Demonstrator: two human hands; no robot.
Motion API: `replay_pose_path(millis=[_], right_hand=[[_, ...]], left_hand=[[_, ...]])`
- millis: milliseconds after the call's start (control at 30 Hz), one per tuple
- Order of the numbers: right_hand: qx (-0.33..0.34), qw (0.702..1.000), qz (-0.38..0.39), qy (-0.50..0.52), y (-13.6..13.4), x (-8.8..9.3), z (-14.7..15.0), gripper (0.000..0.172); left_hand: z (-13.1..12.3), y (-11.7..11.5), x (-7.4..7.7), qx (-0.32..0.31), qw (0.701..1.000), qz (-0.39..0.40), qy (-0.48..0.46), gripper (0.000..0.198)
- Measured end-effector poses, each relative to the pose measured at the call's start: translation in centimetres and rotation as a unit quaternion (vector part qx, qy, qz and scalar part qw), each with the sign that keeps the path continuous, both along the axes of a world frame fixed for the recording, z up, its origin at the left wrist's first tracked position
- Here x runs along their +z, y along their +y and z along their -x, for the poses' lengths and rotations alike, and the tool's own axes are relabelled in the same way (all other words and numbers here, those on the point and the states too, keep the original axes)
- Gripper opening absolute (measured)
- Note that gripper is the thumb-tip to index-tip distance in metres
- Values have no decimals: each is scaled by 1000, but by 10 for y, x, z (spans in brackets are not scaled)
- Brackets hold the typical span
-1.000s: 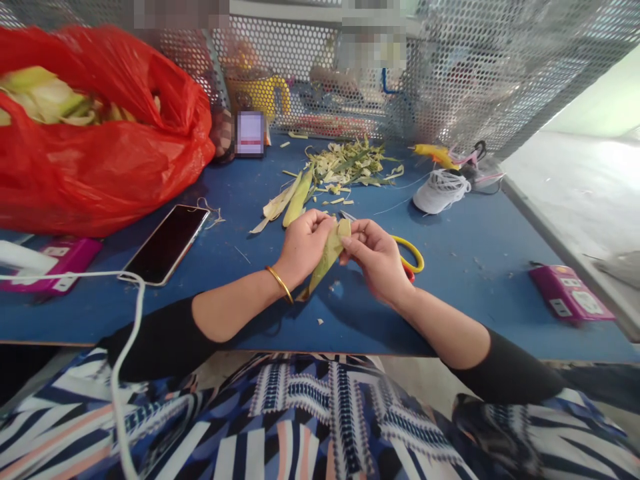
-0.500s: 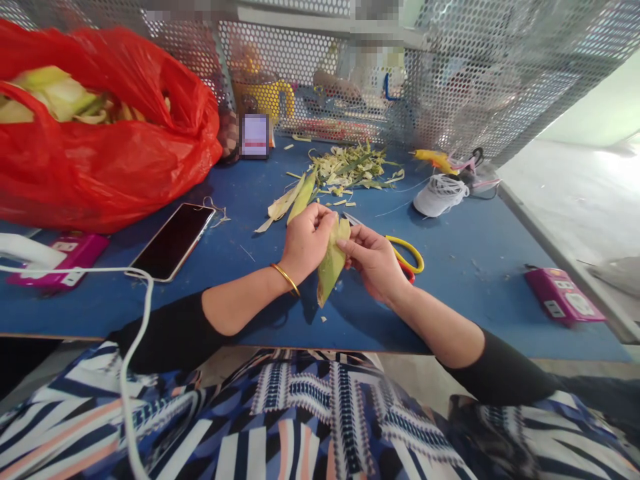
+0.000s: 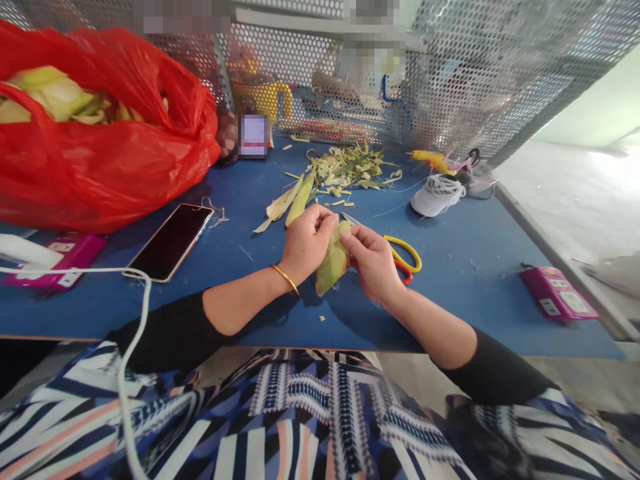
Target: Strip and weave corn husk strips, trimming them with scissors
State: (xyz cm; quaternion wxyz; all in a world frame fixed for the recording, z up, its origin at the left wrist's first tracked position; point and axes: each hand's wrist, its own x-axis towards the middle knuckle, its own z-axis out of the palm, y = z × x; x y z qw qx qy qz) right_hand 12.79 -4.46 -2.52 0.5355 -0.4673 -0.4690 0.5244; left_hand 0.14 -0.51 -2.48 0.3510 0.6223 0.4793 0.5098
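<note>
A pale green corn husk [image 3: 331, 263] hangs between my two hands over the middle of the table. My left hand [image 3: 309, 243], with a gold bangle at the wrist, pinches its upper left edge. On the other side my right hand [image 3: 373, 260] grips the husk's upper right part between thumb and fingers. Scissors [image 3: 406, 255] with yellow and red handles lie just behind my right hand, their blades partly hidden by it. Beyond my left hand rest more husk leaves [image 3: 301, 197], next to a heap of cut husk strips [image 3: 353, 165].
A red plastic bag [image 3: 115, 160] of husks stands at the left. Near it lie a phone [image 3: 173, 241], a magenta box [image 3: 65, 263] and a white cable [image 3: 145, 313]. At the right are a white thread bundle [image 3: 437, 197] and another magenta box [image 3: 559, 293]. Perforated metal panels [image 3: 310, 80] close off the back.
The husk's lower tip has risen a little and the leaf looks more folded between my hands. My right thumb has shifted slightly upward on it. Both hands keep their hold.
</note>
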Motion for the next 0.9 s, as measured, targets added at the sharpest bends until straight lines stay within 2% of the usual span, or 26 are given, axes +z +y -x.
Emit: replay_pose_path(millis=[233, 433, 567, 700, 767, 900], right_hand=[[-93, 986, -105, -89, -3, -2, 5, 31], [-129, 972, -148, -131, -6, -2, 7, 29], [-116, 976, -146, -108, -4, -2, 6, 28], [-17, 993, -93, -67, -2, -3, 4, 32], [6, 995, -79, -67, -2, -3, 4, 34], [-55, 988, -118, -87, -7, -3, 6, 31]], left_hand=[[-3, -2, 2, -3, 999, 31, -34, 16], [-5, -3, 2, 2, 997, 60, -55, 17], [-3, 1, 0, 6, 996, 66, -67, 16], [-1, 7, -2, 22, 992, 77, -93, 15], [0, 9, -2, 28, 992, 77, -95, 15], [0, 7, 0, 23, 992, 76, -98, 16]])
